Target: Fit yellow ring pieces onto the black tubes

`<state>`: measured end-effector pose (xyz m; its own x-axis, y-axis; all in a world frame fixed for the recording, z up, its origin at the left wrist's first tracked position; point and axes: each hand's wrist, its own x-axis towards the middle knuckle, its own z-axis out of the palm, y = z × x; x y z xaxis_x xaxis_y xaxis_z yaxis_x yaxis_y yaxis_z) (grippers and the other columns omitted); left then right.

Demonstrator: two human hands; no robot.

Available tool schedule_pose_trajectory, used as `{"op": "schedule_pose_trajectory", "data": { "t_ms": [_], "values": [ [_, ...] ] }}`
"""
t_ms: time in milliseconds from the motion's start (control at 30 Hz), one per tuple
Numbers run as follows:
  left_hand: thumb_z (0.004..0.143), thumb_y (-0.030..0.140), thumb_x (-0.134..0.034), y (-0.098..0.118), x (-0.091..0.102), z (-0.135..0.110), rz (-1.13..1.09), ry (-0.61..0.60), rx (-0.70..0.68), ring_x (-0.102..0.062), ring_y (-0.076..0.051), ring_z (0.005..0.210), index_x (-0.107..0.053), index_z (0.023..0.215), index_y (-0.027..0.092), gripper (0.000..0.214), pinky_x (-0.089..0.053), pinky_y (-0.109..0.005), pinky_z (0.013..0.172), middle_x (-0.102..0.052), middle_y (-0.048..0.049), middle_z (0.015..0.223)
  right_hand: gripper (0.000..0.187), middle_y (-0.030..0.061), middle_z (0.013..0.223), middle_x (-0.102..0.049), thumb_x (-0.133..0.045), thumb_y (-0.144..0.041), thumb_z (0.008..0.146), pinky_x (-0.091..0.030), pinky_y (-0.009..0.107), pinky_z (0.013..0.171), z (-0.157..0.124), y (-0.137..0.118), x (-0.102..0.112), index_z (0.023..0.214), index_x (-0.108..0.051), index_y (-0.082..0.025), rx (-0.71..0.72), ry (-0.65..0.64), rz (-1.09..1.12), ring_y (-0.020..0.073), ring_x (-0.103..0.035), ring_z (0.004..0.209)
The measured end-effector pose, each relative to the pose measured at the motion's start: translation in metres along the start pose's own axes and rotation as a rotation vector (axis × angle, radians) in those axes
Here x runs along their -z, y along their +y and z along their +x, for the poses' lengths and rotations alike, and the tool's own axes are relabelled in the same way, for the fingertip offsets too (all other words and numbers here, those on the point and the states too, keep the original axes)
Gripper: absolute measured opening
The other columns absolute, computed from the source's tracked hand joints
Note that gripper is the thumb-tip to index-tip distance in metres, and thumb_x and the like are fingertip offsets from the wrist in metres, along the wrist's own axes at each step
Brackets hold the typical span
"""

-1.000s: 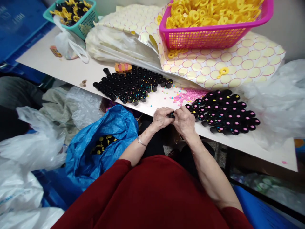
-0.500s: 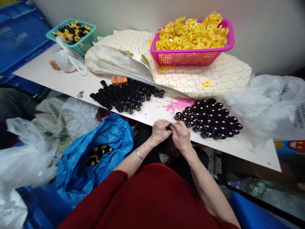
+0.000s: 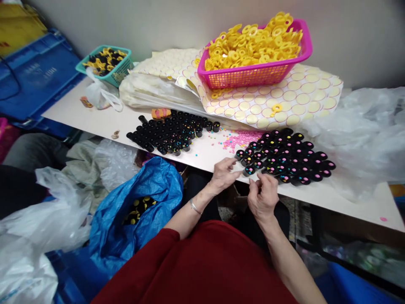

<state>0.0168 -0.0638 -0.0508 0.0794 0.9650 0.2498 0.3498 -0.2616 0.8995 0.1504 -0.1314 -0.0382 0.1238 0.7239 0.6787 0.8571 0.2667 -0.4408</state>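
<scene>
At the table's front edge a small black cylindrical cup [image 3: 249,171] stands upright with coloured bits inside. My left hand [image 3: 224,174] is just left of it, thumb and fingers apart, holding nothing. To the right and a little nearer me is my right hand [image 3: 263,195], its fingers loosely bent and apart, with nothing visible in them. Beyond it stands a cluster of similar black cups [image 3: 294,160], many showing pink dots. Small pink beads [image 3: 242,139] lie heaped behind the cups. Another group of black cups [image 3: 167,128] is farther left.
A magenta basket [image 3: 253,78] of yellow ring-shaped pieces rests on circle-printed sheets [image 3: 297,99]. A teal basket [image 3: 122,74] stands at the far left of the white table [image 3: 72,112]. Clear plastic bags [image 3: 357,139] lie right; a blue sack [image 3: 126,240] is below, left.
My hands were together, holding a small dark piece in front of the table. Now they are apart, and a cup stands at the table edge between them. The view has shifted slightly.
</scene>
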Motion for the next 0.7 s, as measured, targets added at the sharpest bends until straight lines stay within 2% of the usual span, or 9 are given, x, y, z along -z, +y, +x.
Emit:
{"op": "schedule_pose_trajectory", "data": {
  "t_ms": [67,133,200,300,367,433,533,700],
  "values": [
    [0.07,0.023,-0.066,-0.01,0.017,0.02,0.061,0.123,0.041,-0.049,-0.009,0.062,-0.063,0.096,0.018,0.026,-0.044,-0.023,0.06,-0.06,-0.0002,0.082,0.024,0.0105,0.094,-0.061,-0.054,-0.017,0.084,-0.053,0.031,0.064,-0.008,-0.002,-0.003,0.108,-0.053,-0.02,0.072,-0.019,-0.001,0.0178,-0.062,0.074],
    [0.074,0.024,-0.063,-0.017,0.032,0.049,0.217,0.256,0.055,-0.049,-0.012,0.064,-0.063,0.089,0.018,0.016,-0.045,-0.027,0.067,-0.06,-0.0014,0.08,0.025,0.0103,0.094,-0.061,-0.053,-0.014,0.084,-0.054,0.029,0.064,-0.014,-0.006,-0.008,0.109,-0.053,-0.019,0.145,-0.054,0.033,0.0187,-0.063,0.079],
    [0.077,0.025,-0.061,-0.02,0.041,0.079,0.365,0.328,0.023,-0.051,-0.016,0.074,-0.061,0.081,0.018,0.008,-0.044,-0.03,0.074,-0.058,-0.0036,0.078,0.025,0.0106,0.094,-0.062,-0.051,-0.013,0.084,-0.055,0.029,0.065,-0.018,-0.011,-0.012,0.109,-0.053,-0.018,0.192,-0.107,0.079,0.0188,-0.064,0.081],
    [0.075,0.025,-0.064,-0.022,0.04,0.118,0.498,0.364,-0.043,-0.051,-0.023,0.088,-0.057,0.075,0.017,0.01,-0.041,-0.034,0.08,-0.057,-0.0089,0.086,0.024,0.0113,0.095,-0.062,-0.049,-0.014,0.085,-0.056,0.029,0.066,-0.022,-0.014,-0.015,0.108,-0.056,-0.017,0.209,-0.192,0.131,0.0185,-0.064,0.081],
    [0.07,0.023,-0.068,-0.025,0.034,0.134,0.532,0.374,-0.058,-0.049,-0.027,0.095,-0.055,0.073,0.016,0.015,-0.04,-0.037,0.081,-0.056,-0.0117,0.092,0.024,0.0116,0.095,-0.063,-0.047,-0.013,0.085,-0.055,0.029,0.067,-0.023,-0.014,-0.015,0.107,-0.058,-0.016,0.211,-0.223,0.163,0.0184,-0.064,0.081],
    [0.068,0.018,-0.069,-0.029,0.028,0.144,0.534,0.374,-0.053,-0.047,-0.029,0.1,-0.053,0.072,0.016,0.016,-0.04,-0.038,0.083,-0.055,-0.0132,0.095,0.024,0.0113,0.095,-0.063,-0.046,-0.013,0.086,-0.054,0.028,0.067,-0.023,-0.013,-0.014,0.106,-0.059,-0.016,0.205,-0.25,0.157,0.0178,-0.063,0.081],
    [0.068,0.011,-0.065,-0.031,0.024,0.149,0.519,0.362,-0.045,-0.044,-0.03,0.105,-0.052,0.071,0.016,0.015,-0.039,-0.04,0.085,-0.055,-0.0135,0.097,0.026,0.0098,0.095,-0.062,-0.042,-0.011,0.086,-0.051,0.025,0.065,-0.016,-0.014,-0.015,0.105,-0.06,-0.015,0.174,-0.315,0.032,0.0163,-0.061,0.078],
    [0.067,0.017,-0.069,-0.014,0.04,0.132,0.502,0.321,-0.036,-0.047,-0.028,0.104,-0.056,0.081,0.017,0.019,-0.039,-0.039,0.087,-0.057,-0.0113,0.103,0.026,0.0078,0.085,-0.058,-0.039,-0.007,0.083,-0.034,0.024,0.047,0.014,-0.029,-0.036,0.091,-0.063,-0.012,0.072,-0.508,-0.245,0.0122,-0.051,0.059]
  ]
}}
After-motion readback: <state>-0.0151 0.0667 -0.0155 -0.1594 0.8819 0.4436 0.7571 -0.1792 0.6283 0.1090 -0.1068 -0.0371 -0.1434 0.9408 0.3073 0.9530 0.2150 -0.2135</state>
